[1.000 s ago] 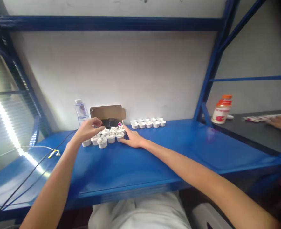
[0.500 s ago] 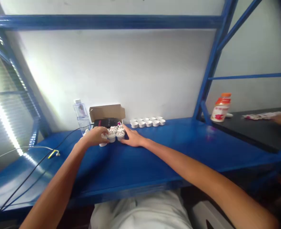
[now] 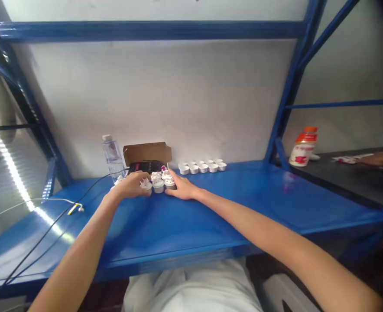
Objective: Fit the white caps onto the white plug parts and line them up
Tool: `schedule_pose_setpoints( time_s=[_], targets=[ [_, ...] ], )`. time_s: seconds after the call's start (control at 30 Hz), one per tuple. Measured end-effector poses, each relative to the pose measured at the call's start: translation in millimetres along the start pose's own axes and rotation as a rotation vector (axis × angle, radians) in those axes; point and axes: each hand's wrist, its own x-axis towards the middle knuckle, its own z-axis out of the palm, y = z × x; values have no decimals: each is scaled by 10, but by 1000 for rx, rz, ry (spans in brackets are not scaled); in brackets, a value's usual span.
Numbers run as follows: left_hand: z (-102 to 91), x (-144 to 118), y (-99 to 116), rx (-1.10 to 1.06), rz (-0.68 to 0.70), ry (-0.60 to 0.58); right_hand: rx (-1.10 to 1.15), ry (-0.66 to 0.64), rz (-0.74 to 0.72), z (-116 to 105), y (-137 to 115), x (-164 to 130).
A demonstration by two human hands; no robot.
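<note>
At the far left I see a dark cable (image 3: 38,242) and a white cable (image 3: 32,202) trailing across the blue bench (image 3: 243,203), both cut off at the frame edge. A clear water bottle (image 3: 112,157) stands at the back, just left of an open cardboard box (image 3: 147,152) with a dark device (image 3: 145,166) inside that I cannot identify. My left hand (image 3: 131,185) lies knuckles up, fingers curled over the left part of a cluster of small white cups (image 3: 160,182); it hides the cups beneath, so I cannot tell whether it grips one. A second ago it was raised near the box and more cups showed. My right hand (image 3: 181,187) rests flat and open, fingertips touching the cluster's right side, much as before. Farther right a row of empty cups (image 3: 202,167) sits by the wall, then an orange-capped bottle (image 3: 302,148) and another person's hand (image 3: 381,160), blurred, on a dark surface (image 3: 350,182).
</note>
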Motion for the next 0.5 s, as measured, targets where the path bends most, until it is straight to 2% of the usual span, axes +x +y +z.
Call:
schedule_pose_setpoints(
  time_s=[0.1,0.27,0.4,0.5],
  targets=[
    [-37,-16,-36,49,-79,-12,-1,4,25,0,-1,0],
    [-1,0,-52,91,-99,11,-62,31,126,-3,-5,13],
    [-9,0,-28,77,-113,9,-144,-34,212,-23,-3,-12],
    [-94,-24,-122,59,-138,1,-176,-85,221,-32,2,-36]
  ],
)
